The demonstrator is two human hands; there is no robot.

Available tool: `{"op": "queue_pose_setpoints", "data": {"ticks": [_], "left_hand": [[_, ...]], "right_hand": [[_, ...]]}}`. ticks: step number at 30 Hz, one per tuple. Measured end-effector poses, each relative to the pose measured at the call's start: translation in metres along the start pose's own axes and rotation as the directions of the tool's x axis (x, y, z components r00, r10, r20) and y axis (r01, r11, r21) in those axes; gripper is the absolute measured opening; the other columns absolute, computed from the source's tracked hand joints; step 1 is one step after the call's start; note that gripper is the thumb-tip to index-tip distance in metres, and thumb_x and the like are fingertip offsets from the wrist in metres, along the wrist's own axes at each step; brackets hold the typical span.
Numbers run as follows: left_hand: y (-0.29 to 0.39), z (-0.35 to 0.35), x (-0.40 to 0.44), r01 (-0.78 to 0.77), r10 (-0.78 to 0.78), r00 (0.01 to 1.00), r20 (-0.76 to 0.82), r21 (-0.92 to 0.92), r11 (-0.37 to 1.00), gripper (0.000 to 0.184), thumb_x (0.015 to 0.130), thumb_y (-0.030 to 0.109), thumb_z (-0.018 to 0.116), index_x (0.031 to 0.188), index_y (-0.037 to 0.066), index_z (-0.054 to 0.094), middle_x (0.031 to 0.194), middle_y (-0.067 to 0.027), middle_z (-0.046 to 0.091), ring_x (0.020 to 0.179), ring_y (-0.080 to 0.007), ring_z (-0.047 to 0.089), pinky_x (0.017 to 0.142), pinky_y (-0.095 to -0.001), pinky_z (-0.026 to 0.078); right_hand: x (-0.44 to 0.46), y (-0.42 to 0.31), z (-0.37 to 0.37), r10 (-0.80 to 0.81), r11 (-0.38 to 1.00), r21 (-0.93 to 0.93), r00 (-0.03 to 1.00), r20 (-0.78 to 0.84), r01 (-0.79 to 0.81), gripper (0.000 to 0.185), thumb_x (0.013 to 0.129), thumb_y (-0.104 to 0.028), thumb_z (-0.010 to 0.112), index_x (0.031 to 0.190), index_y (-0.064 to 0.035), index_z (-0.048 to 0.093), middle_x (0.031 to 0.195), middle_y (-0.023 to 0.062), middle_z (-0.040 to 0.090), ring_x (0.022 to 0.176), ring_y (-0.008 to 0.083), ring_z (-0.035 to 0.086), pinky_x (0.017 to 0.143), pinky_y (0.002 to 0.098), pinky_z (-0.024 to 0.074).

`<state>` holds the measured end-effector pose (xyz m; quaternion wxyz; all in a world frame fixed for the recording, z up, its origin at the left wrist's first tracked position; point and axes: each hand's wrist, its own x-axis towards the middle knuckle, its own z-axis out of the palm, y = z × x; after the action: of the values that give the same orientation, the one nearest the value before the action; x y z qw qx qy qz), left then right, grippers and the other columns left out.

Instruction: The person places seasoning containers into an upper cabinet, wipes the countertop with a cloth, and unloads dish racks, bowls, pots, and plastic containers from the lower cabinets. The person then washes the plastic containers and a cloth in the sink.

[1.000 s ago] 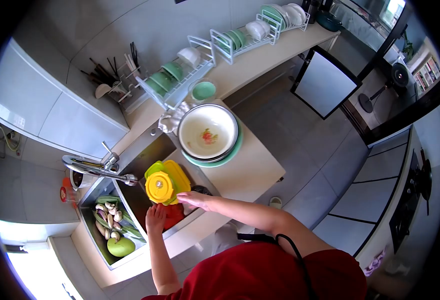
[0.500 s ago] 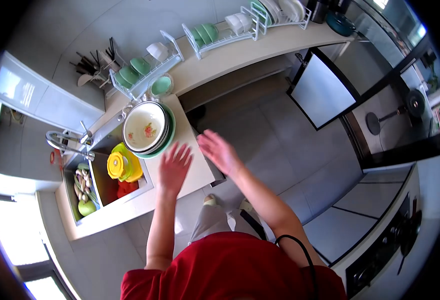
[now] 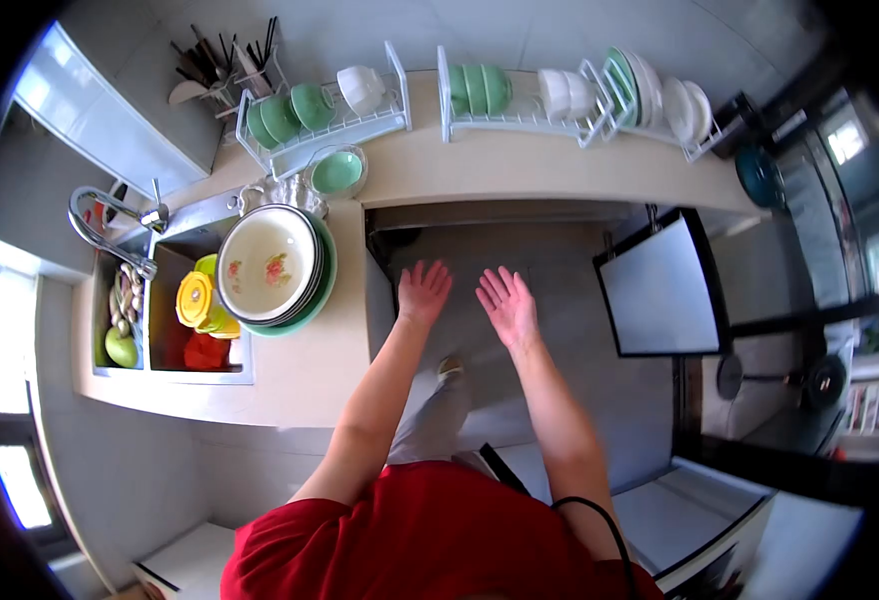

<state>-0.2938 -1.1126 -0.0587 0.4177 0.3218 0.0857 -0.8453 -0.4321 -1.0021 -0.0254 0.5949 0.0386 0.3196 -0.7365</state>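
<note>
My left hand (image 3: 425,292) is held out over the floor with its fingers spread and nothing in it. Beside it, a little apart, my right hand (image 3: 509,306) is also open and bare, palm turned up. Nearest to the left hand is a stack of bowls on the counter. Its top bowl (image 3: 268,265) is cream with red flowers inside, and a wider green dish (image 3: 326,285) lies beneath. Behind the stack, a small green bowl (image 3: 337,173) sits in a clear glass bowl. Neither hand touches anything.
The sink (image 3: 165,365) holds yellow-lidded containers (image 3: 198,300), a red item and vegetables. A rack (image 3: 332,128) and another rack (image 3: 520,121) along the wall hold green and white bowls; plates (image 3: 650,90) stand further right. An open door panel (image 3: 660,287) juts over the floor (image 3: 560,370).
The view has turned and moved rightward along the counter. Both hands have shifted away from the bowl stack to over the floor, fingers still apart. The stack stays on the counter.
</note>
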Motion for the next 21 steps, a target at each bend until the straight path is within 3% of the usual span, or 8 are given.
{"op": "queue_pose_setpoints", "data": {"ticks": [5,11,15,18,21], "left_hand": [[0.005,0.002,0.062,-0.078,0.079,0.992,-0.097,0.006,0.997,0.047,0.096,0.041,0.03,0.136,0.017,0.029,0.128,-0.0144,0.047,0.123,-0.0313,0.039,0.102,-0.0444,0.032],[0.005,-0.032,0.12,-0.172,0.157,0.981,-0.113,-0.138,0.975,0.038,0.094,0.035,0.038,0.129,0.02,0.036,0.127,-0.0139,0.049,0.113,-0.0309,0.049,0.094,-0.0431,0.04],[-0.006,-0.06,0.143,-0.272,0.241,0.957,-0.162,-0.217,0.937,0.038,0.094,0.032,0.04,0.129,0.02,0.038,0.126,-0.0136,0.05,0.11,-0.0299,0.052,0.092,-0.0423,0.043],[-0.008,-0.107,0.177,-0.371,0.353,0.927,-0.129,-0.162,0.914,0.039,0.091,0.03,0.047,0.128,0.019,0.04,0.123,-0.0134,0.053,0.107,-0.0285,0.054,0.091,-0.0408,0.045],[-0.007,-0.137,0.217,-0.39,0.371,0.916,-0.152,-0.117,0.913,0.042,0.087,0.024,0.056,0.126,0.017,0.043,0.118,-0.0126,0.056,0.102,-0.027,0.057,0.088,-0.0385,0.047]], "right_hand": [[0.073,-0.024,0.003,0.136,0.989,-0.05,0.991,-0.01,-0.137,0.058,0.091,-0.033,0.046,0.136,-0.0032,0.025,0.135,0.0194,0.036,0.126,0.0305,0.034,0.105,0.0426,0.0301],[0.162,-0.025,-0.003,0.307,0.943,-0.131,0.951,-0.013,-0.306,0.053,0.09,-0.033,0.05,0.131,-0.0055,0.034,0.132,0.0183,0.039,0.123,0.0292,0.038,0.104,0.0425,0.0315],[0.21,-0.017,-0.017,0.43,0.867,-0.245,0.9,-0.072,-0.434,0.04,0.09,-0.03,0.049,0.122,-0.0064,0.043,0.126,0.0154,0.047,0.117,0.0271,0.044,0.102,0.0419,0.0349],[0.252,0.001,-0.046,0.512,0.785,-0.375,0.857,-0.055,-0.493,0.034,0.092,-0.026,0.045,0.12,-0.0065,0.046,0.122,0.0137,0.05,0.114,0.0266,0.047,0.1,0.0412,0.0376],[0.294,0.018,-0.095,0.611,0.688,-0.467,0.79,-0.039,-0.555,0.033,0.095,-0.024,0.04,0.122,-0.0064,0.046,0.123,0.0132,0.051,0.113,0.0266,0.049,0.097,0.0405,0.0405]]}}
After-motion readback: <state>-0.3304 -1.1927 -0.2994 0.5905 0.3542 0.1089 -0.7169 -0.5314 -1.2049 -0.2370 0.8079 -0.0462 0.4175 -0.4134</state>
